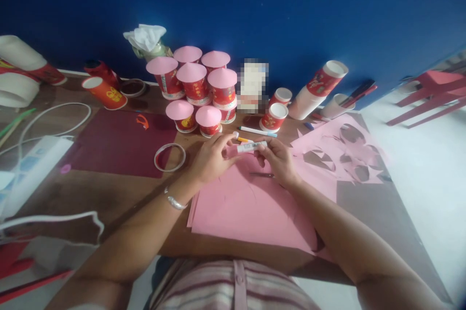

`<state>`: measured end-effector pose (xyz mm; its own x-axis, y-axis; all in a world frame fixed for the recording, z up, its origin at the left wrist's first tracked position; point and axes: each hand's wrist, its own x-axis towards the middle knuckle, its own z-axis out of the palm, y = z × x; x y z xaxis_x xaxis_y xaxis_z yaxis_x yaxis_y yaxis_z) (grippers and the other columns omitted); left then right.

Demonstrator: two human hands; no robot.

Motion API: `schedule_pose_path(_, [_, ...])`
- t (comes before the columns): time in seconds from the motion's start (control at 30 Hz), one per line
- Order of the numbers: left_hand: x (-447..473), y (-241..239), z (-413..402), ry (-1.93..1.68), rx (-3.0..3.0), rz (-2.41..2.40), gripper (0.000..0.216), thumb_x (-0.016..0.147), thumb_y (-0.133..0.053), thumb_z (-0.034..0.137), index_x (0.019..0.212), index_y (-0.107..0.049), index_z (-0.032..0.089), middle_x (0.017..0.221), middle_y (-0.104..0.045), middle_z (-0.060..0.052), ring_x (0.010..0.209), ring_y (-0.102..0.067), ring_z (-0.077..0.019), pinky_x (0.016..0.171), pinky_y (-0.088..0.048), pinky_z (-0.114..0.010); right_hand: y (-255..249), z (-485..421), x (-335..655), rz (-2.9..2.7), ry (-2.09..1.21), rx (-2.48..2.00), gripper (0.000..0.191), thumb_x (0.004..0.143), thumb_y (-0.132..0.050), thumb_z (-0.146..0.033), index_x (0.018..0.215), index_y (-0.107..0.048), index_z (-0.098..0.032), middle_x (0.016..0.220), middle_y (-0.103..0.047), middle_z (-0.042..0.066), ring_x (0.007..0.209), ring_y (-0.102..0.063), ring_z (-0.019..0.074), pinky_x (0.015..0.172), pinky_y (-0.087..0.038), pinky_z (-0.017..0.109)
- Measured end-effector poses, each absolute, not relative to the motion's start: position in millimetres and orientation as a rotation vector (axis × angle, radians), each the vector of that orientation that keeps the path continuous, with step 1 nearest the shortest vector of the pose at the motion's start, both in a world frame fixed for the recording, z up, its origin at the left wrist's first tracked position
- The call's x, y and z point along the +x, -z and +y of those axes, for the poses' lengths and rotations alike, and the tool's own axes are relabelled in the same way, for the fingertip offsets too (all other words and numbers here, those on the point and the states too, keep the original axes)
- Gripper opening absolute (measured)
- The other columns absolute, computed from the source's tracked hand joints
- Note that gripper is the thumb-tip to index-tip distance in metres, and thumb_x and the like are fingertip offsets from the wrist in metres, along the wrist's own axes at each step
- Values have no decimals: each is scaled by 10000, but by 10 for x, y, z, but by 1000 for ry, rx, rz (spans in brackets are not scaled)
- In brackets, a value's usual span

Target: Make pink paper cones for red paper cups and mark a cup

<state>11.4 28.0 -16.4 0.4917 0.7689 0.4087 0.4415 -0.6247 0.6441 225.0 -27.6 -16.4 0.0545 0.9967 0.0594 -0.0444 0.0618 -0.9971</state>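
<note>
Over the pink paper sheets [251, 208], my right hand [278, 157] pinches a white printed tube [251, 146] that looks like a glue stick. My left hand [214, 159] is curled at the tube's left end, thumb below and fingers above. A pink patch shows between those fingers; whether it is a held piece or the sheet behind, I cannot tell. Dark-bladed scissors [261, 174] lie on the sheets, partly hidden by my right hand. Just beyond my left fingers lies a thin orange pen-like item [244, 139].
Red paper cups with pink cone tops [192, 74] stand in a group at the back. Plain cups [274, 117], a marker [257, 131] and a tape roll [169, 157] are nearby. Cut pink scraps [342, 150] lie right; a power strip [36, 169] and cable lie left.
</note>
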Motion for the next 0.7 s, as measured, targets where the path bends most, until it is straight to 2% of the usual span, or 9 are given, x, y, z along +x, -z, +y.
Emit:
schedule_pose_path(0.07, [147,94,209,-1010,2188,910,512,850,-844,351,1299,-654,194,1081,-781,-81,873,-738,-173,750,-594,-279,187,-292,2246,-1177,-1200,-1120,441,938,-692,-602,1083,-686,-186,741,-655,-22,515,-551,84,507,-489,247])
schedule_pose_path(0.17, [196,8,115,-1094,2155,875,239,906,-793,310,1114,-744,203,1051,-810,-65,896,-753,-163,833,-585,-298,226,-323,2244,-1238,-1248,-1083,461,973,-653,-585,1198,-695,-185,783,-674,-5,566,-606,105,553,-544,269])
schedule_pose_path(0.33, [197,-65,52,-1227,2094,825,172,949,-740,276,1112,-769,230,1053,-819,-55,921,-753,-157,791,-592,-284,171,-374,2252,-1412,-1124,-1124,453,1012,-610,-544,1313,-675,-212,851,-693,11,661,-656,132,650,-601,306])
schedule_pose_path(0.47, [170,-94,35,-1162,2015,837,153,930,-750,269,1070,-767,211,1016,-815,-52,837,-730,-147,708,-570,-263,116,-419,2241,-1519,-956,-1179,373,1054,-535,-530,1178,-699,-219,747,-657,-9,642,-631,136,641,-563,290])
schedule_pose_path(0.6, [178,-104,1,-1129,2055,786,97,907,-753,243,991,-753,195,900,-791,-37,749,-677,-138,699,-547,-268,127,-454,2238,-1546,-836,-1264,436,1085,-429,-552,1005,-690,-212,702,-629,-10,549,-570,124,562,-499,279])
schedule_pose_path(0.7, [185,-100,-5,-1126,1967,805,126,909,-756,305,968,-752,193,873,-779,-38,724,-658,-139,649,-522,-259,111,-468,2242,-1597,-746,-1270,395,1078,-446,-551,1093,-668,-225,742,-648,-1,572,-590,141,591,-520,298])
